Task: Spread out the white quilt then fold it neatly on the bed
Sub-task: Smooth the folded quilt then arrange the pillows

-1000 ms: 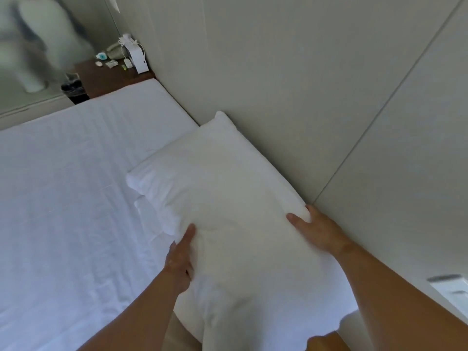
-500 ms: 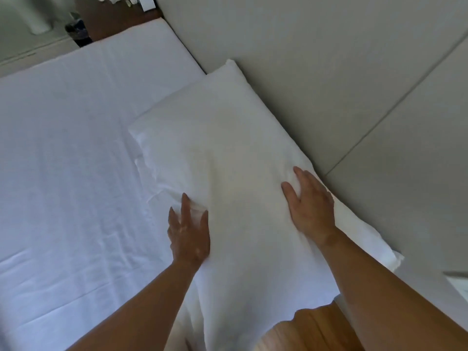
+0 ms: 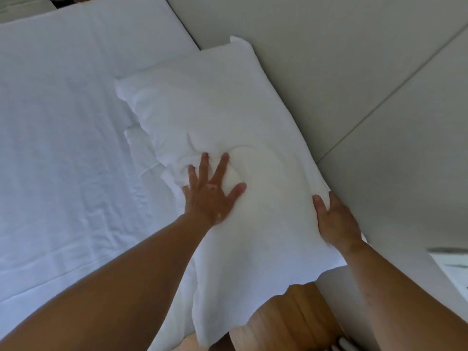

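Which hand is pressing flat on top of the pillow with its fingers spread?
The left hand: it presses flat, fingers spread, into the top of the pillow. The right hand instead holds the pillow's edge beside the wall.

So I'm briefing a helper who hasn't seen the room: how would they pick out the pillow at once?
Start at the wide white bed and follow it to the pale panelled wall. The pillow lies along that wall, the left hand pressing on it, the right hand holding its edge. Unlike the flat bed beside it, it is plump and raised.
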A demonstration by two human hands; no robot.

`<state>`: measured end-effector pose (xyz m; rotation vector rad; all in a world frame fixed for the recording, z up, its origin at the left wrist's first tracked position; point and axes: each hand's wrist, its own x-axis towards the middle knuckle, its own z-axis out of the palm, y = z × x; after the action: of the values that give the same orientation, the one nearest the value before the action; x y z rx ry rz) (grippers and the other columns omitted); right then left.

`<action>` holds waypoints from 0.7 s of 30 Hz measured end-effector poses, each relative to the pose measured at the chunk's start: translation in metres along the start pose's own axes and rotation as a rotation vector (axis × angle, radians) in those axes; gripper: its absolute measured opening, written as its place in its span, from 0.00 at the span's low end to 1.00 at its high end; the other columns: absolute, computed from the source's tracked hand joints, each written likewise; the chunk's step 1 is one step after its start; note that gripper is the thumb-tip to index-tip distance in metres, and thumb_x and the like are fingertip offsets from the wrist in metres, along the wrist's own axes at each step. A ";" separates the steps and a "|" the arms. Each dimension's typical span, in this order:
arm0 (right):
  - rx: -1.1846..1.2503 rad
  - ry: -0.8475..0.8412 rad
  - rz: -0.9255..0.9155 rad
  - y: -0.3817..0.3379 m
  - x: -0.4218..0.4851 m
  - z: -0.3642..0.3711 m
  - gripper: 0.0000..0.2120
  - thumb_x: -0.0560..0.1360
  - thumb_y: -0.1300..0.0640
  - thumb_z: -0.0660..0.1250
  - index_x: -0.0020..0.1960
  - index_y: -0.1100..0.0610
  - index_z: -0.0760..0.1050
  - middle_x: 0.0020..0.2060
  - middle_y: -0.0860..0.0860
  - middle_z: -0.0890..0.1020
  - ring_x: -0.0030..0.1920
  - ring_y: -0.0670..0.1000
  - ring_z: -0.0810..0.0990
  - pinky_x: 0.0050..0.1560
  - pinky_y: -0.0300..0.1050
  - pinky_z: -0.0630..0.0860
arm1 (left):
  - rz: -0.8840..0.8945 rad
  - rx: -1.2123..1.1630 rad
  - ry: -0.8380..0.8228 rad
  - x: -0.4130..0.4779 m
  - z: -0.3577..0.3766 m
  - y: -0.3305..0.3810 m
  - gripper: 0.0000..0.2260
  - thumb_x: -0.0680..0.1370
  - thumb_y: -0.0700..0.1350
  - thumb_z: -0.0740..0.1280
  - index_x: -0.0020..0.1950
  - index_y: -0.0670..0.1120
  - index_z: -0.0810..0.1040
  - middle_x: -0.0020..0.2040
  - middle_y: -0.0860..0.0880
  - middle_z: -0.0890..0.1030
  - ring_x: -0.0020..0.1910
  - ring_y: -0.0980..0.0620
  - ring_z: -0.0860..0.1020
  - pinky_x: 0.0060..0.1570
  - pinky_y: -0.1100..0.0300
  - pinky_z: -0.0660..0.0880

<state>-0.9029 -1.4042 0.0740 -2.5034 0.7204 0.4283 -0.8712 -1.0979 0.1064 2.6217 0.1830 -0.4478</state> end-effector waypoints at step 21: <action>-0.479 -0.674 -0.220 -0.073 -0.385 0.146 0.32 0.77 0.44 0.66 0.78 0.53 0.63 0.70 0.55 0.75 0.67 0.56 0.75 0.64 0.47 0.73 | -0.432 0.057 -0.594 -0.415 -0.011 -0.354 0.29 0.82 0.65 0.49 0.80 0.53 0.57 0.80 0.50 0.62 0.77 0.48 0.62 0.75 0.52 0.61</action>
<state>-1.1974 -1.1150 0.1420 -2.5494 0.0737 1.4005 -1.3297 -0.8021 0.1060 2.3666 0.5399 -1.3620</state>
